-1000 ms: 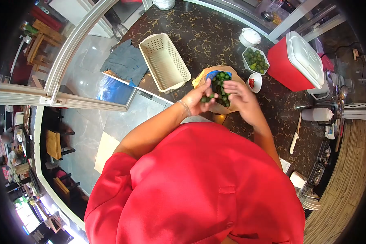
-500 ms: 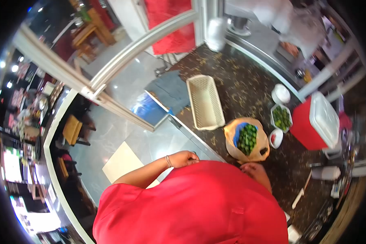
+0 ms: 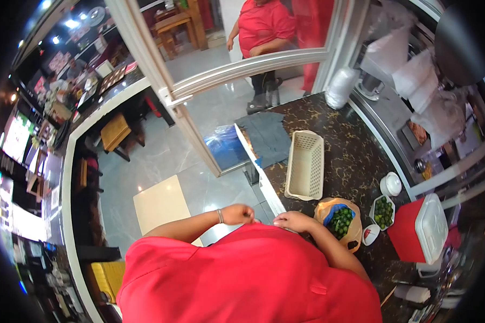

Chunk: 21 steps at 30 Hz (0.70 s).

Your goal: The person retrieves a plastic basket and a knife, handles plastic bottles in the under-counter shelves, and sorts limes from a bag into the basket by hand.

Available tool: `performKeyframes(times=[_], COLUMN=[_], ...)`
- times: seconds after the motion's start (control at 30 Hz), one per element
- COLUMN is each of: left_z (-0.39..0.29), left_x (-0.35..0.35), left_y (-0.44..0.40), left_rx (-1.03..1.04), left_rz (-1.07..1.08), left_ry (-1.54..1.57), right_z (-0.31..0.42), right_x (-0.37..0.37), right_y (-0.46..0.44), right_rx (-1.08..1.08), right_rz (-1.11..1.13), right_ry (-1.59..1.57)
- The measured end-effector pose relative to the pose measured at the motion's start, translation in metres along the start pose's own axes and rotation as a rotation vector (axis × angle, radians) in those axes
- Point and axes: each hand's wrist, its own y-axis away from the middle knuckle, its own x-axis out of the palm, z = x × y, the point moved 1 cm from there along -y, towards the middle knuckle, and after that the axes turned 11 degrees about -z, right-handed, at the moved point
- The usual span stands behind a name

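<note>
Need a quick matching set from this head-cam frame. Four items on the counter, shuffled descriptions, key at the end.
Column one
1. Tan bag
2. Plastic basket
3. Cooler
4. Cloth

Column two
A. Red body, white lid
B. Grey, spread at the edge of the dark counter
C. Cream-coloured, with perforated sides
D. Open at the top, with small green fruits inside

Right pairs: 1-D, 2-C, 3-A, 4-B
</note>
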Motion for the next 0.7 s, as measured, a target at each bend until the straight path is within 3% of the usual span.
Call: performKeyframes(times=[0.03,0.1,0.2,0.23,0.27,0.33,0.37,0.4,0.47,0.5,0.57,0.7], left_z=[-0.009,-0.024,-0.045,-0.037,-0.020,0.014,0.021,0.012,-0.025,-0.032,-0.026,-0.068], left_x=[-0.010,-0.028,-0.030,-0.025,-0.013,0.016,0.020,0.018,0.012,0.004,0.001,-0.014], left_y=[0.000,0.001,0.025,0.026,0.022,0.012,0.014,0.016,0.028,0.033,0.040,0.075], left_rx=[-0.006,-0.293,-0.397,-0.562,-0.563,-0.026,-0.079,-0.086,-0.027,0.112,0.149,-0.045], left_rz=[-0.021,-0.013,0.121,0.090,0.071,-0.116,-0.021,-0.036,-0.047,-0.091,-0.067,-0.144], left_ry=[0.009,0.596,0.734,0.678,0.694,0.377,0.177,0.182,0.156,-0.070,-0.145,-0.440], right_z=[0.010,0.036,0.079,0.092,0.103,0.123,0.123,0.128,0.134,0.128,0.127,0.151], right_x=[0.005,-0.002,-0.015,-0.018,-0.021,-0.027,-0.025,-0.028,-0.032,-0.031,-0.037,-0.044], right_y=[-0.003,-0.010,-0.011,-0.009,-0.003,0.008,0.012,0.016,0.028,0.032,0.041,0.060], right_rx=[-0.024,-0.072,-0.115,-0.118,-0.127,-0.292,-0.459,-0.468,-0.289,-0.388,-0.451,-0.445], right_rz=[-0.071,-0.023,0.024,0.018,0.039,-0.025,-0.063,-0.048,0.101,0.073,0.046,0.056], right_ry=[0.021,0.107,0.195,0.208,0.215,0.204,0.144,0.144,0.075,-0.040,0.015,0.044])
